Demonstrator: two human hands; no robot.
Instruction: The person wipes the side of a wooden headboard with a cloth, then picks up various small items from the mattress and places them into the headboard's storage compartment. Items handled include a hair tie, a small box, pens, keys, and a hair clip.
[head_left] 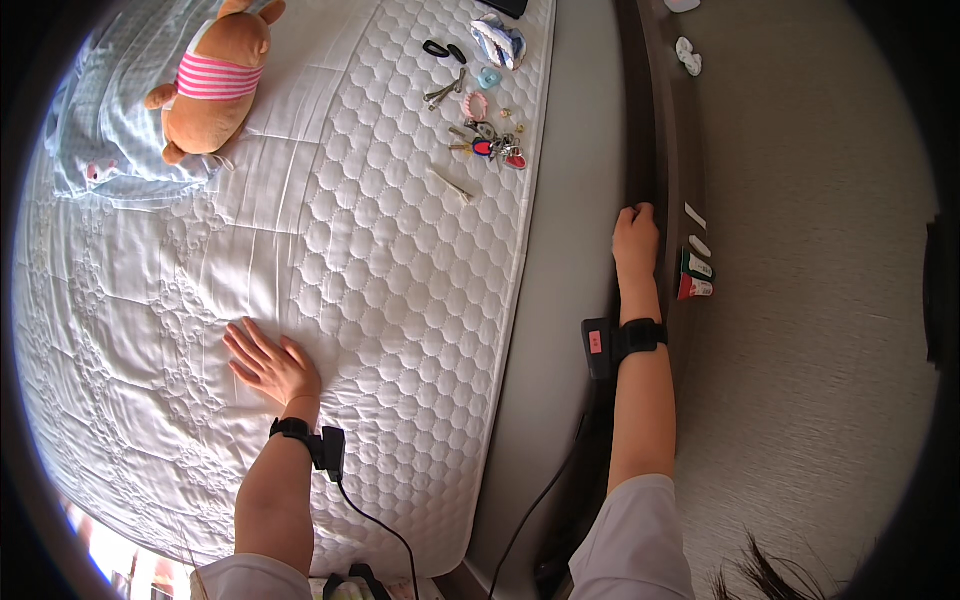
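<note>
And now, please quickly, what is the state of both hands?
Left hand: open, palm down on the white mattress pad.
Right hand: closed by the dark bed edge; whether it holds anything cannot be told.

Left hand (pixel 272 368) and right hand (pixel 637 240) both bare, forearms bare too. Pale grey-white fabric short sleeves: left sleeve (pixel 255 578) at lower left of center, right sleeve (pixel 632 535) at bottom, right of center. Left wrist: black band (pixel 290 428) plus black rectangular box (pixel 334 453), thin black cable (pixel 385 528) looping to bottom edge. Right wrist: wide black strap (pixel 650 335), larger black block-shaped box (pixel 597 348) with small reddish-pink rectangular label (pixel 596 342). Second thin black cable (pixel 530 510) lower center, upper end unclear. Loose hair strands (pixel 775 575), lower right.
</note>
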